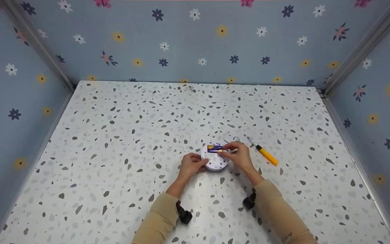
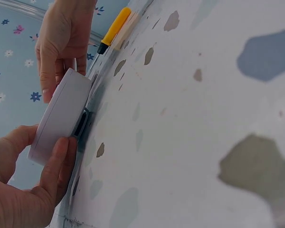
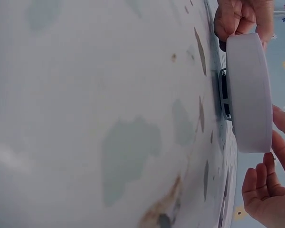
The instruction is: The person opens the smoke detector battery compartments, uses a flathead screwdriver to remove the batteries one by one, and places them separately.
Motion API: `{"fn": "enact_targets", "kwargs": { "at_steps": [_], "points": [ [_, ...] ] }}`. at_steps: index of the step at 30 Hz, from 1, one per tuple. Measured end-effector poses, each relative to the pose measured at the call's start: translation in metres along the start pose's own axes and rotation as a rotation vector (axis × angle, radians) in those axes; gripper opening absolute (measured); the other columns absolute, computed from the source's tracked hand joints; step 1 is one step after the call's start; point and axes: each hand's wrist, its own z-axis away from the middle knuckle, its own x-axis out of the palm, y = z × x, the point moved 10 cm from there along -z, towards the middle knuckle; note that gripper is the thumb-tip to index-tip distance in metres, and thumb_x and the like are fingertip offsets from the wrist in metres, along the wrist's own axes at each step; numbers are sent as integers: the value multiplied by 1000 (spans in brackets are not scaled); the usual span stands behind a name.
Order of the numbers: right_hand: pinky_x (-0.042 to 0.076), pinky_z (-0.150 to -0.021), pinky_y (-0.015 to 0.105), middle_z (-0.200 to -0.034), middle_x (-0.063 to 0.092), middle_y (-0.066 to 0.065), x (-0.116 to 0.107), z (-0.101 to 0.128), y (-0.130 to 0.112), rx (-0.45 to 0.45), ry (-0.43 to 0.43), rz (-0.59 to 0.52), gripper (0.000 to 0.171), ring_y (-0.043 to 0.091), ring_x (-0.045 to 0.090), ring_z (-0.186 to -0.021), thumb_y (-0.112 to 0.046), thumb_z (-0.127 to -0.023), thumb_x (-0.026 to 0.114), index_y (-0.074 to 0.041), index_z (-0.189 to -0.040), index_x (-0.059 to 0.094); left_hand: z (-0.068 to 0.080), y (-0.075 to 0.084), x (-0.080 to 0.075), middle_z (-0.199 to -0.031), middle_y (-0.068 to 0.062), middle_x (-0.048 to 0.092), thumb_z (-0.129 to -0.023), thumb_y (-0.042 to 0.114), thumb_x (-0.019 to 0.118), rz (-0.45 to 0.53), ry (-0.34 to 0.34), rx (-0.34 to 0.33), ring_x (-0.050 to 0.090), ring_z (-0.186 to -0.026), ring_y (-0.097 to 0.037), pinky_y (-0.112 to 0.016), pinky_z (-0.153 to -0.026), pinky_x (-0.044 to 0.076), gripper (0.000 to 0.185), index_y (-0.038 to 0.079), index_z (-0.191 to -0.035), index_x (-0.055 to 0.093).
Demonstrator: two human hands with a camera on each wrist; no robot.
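Note:
A round white smoke detector (image 1: 216, 165) lies back side up, with a purple and gold battery (image 1: 212, 148) in the recess on its back. My left hand (image 1: 191, 164) grips its left edge, thumb on top and fingers beneath, as the left wrist view also shows. From the right, my right hand (image 1: 239, 155) has thumb and forefinger at the battery's right end, pinching it. In the right wrist view the detector (image 3: 249, 95) stands between both hands, its dark slotted front facing the tabletop; the battery is hidden there.
A screwdriver (image 1: 266, 156) with a yellow handle lies right of my right hand, its tip pointing away. Beyond the detector there is a small dark loop (image 1: 236, 138), partly hidden. Flower-patterned walls (image 1: 195, 40) border the speckled table (image 1: 130, 112) on three sides.

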Motion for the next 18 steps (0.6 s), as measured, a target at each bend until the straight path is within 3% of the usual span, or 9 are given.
{"fn": "enact_targets", "kwargs": {
  "at_steps": [10, 18],
  "points": [
    [45, -77, 31, -87, 58, 2, 6, -3, -1, 42, -62, 40, 24, 18, 52, -83, -21, -66, 77, -10, -85, 67, 0, -1, 0, -81, -13, 62, -76, 13, 70, -8, 2, -19, 62, -66, -17, -26, -61, 53, 35, -6, -100, 52],
    [44, -72, 30, -81, 60, 3, 7, -8, -8, 15, -96, 108, 17, 19, 52, -77, -16, -67, 77, -7, -78, 66, 1, 5, 0, -78, -14, 62, -75, 9, 69, 14, -2, 26, 61, -65, -17, -28, -60, 53, 34, -9, -98, 52]
  ]
}}
